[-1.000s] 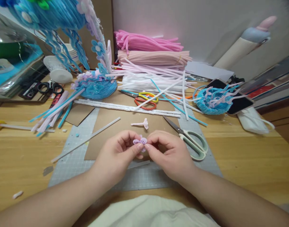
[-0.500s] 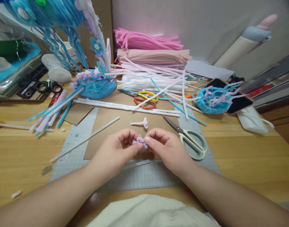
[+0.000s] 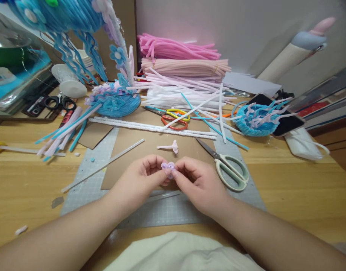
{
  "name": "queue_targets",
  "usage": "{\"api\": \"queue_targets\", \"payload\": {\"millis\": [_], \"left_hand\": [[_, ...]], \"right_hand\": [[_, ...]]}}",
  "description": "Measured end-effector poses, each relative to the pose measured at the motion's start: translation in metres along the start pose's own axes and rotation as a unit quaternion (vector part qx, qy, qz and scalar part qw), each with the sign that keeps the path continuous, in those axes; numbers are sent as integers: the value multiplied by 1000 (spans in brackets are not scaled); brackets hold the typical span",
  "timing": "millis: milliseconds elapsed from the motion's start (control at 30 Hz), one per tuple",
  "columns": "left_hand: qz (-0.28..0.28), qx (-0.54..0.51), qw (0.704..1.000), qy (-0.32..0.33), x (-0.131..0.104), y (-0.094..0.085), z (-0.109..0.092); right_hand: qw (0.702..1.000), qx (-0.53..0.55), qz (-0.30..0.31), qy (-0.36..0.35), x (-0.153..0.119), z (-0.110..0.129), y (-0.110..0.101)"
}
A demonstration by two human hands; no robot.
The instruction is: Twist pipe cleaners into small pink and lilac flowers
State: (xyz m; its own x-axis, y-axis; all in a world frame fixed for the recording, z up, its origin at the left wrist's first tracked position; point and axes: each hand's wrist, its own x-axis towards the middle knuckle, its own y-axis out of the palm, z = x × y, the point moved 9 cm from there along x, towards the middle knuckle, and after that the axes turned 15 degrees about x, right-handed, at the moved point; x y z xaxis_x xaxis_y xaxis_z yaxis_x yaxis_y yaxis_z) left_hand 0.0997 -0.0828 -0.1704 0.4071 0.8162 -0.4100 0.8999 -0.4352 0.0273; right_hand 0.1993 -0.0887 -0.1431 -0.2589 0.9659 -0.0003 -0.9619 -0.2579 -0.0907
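A small lilac looped flower shape [image 3: 167,166] is pinched between my left hand [image 3: 149,172] and my right hand [image 3: 193,177], with both thumbs at its lower edge. The fingers behind it are partly hidden. Just beyond my hands a pale pink flower piece with a stem [image 3: 172,146] lies on the brown cardboard [image 3: 124,165]. To the right of my right hand lie scissors with pale green handles [image 3: 232,173], their blades pointing up and left. A clear glue stick [image 3: 105,165] rests slantwise left of my left hand.
Pipe cleaner bundles in pink [image 3: 178,49], peach and white are stacked at the back. Red-and-yellow-handled pliers [image 3: 175,119] lie in front of them. A blue round piece [image 3: 256,119] sits at right, and a blue decorated stand [image 3: 116,103] at back left. A grey cutting mat [image 3: 173,214] lies beneath.
The lilac flower has turned so its loops now face up more openly. My right fingers have shifted slightly lower around it. The whole view has moved very slightly.
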Motion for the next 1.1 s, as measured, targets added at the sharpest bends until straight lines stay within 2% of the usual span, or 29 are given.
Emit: {"api": "queue_targets", "payload": {"millis": [133, 267, 367, 433, 633, 767, 933, 1100], "left_hand": [[31, -17, 999, 3, 2, 6, 3], [9, -37, 999, 30, 2, 4, 0], [-2, -53, 998, 43, 1, 5, -4], [-5, -52, 998, 35, 1, 5, -4], [-28, -11, 1000, 5, 2, -5, 1], [1, -84, 996, -15, 0, -1, 4], [62, -100, 992, -51, -2, 10, 8], [64, -80, 994, -37, 0, 8, 8]], "right_hand": [[999, -50, 2, -5, 0, 6, -1], [991, 109, -26, 76, 1, -9, -3], [953, 256, -45, 156, -1, -26, 4], [934, 304, -52, 181, -2, -32, 6], [956, 250, -49, 147, 3, -25, -4], [955, 262, -20, 136, 5, -19, 1], [957, 262, -6, 124, 6, -18, 5], [980, 165, 24, 107, 5, -15, 3]]}}
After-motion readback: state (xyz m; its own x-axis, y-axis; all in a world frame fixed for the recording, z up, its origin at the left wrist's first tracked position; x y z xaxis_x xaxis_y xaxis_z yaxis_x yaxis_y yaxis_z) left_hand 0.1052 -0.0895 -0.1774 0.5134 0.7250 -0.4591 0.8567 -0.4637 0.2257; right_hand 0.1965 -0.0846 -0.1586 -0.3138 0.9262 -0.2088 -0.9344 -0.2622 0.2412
